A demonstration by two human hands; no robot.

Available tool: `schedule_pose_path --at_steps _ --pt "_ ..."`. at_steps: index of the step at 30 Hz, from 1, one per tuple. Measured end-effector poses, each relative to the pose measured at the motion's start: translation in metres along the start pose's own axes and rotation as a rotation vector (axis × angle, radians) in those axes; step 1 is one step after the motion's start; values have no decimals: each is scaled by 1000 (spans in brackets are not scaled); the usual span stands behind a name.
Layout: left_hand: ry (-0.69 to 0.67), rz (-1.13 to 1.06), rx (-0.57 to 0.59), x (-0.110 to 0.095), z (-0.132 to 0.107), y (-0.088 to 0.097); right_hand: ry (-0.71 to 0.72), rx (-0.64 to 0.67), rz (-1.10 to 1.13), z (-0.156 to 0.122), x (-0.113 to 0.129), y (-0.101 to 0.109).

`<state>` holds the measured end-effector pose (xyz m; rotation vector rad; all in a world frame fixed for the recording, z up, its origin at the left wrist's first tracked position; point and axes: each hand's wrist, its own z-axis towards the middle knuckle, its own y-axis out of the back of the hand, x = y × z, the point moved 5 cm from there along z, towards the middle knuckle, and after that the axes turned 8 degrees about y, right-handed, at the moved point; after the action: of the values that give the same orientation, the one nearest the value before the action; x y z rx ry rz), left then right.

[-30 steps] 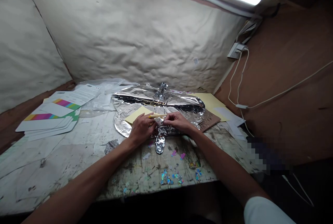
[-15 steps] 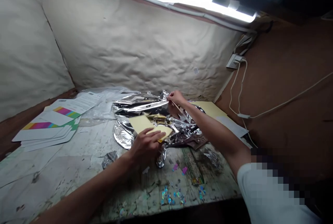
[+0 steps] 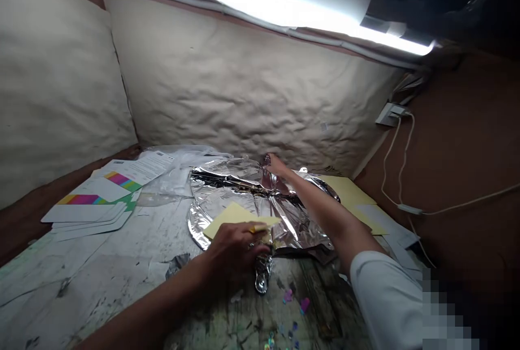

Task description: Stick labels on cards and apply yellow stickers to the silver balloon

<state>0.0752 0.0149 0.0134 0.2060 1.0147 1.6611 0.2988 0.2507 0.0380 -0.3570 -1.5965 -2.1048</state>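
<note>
Head view: a creased, cream-covered wall [image 3: 244,84] rises just behind the silver foil balloon [image 3: 288,220], limiting room on that side. A stained surface [image 3: 105,279] carries the balloon, stretching widely to its left. The balloon lies flat, its near tail toward the wearer. Left of it, striped printed cards [image 3: 89,212] overlap in a stack; their small print is too blurred to read. Yellow paper [image 3: 229,217] rests on the balloon's left half. The left hand [image 3: 233,241] has its fingers at the paper's near edge; whether they pinch, I cannot tell. The right hand [image 3: 277,164] has narrow fingers holding the balloon's far tab. Pink confetti [image 3: 304,305] lies just nearer than the balloon.
</note>
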Motion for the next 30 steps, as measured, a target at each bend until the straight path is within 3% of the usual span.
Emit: schedule_pose_path --at_steps 2,5,8,9,11,13,15,19,27,30 --pt "182 -125 -154 17 1 10 22 7 52 -10 2 -2" --pt "468 -381 -353 43 1 23 39 -43 115 -32 12 10" --pt "605 -547 -461 55 2 34 127 -34 270 -71 41 25" --pt "619 -580 -476 56 3 37 200 11 410 -88 55 26" --pt "641 -668 -461 56 5 39 354 239 588 -124 84 21" --pt "656 -782 -405 57 6 36 390 249 651 -151 99 19" --pt "658 -836 -363 57 6 32 333 214 751 -164 101 16" --pt "683 -826 -405 57 2 32 222 212 943 -166 96 12" --pt "675 -948 -415 48 7 45 254 154 885 -168 103 18" --pt "628 -837 -492 49 7 53 285 125 800 -169 108 17"
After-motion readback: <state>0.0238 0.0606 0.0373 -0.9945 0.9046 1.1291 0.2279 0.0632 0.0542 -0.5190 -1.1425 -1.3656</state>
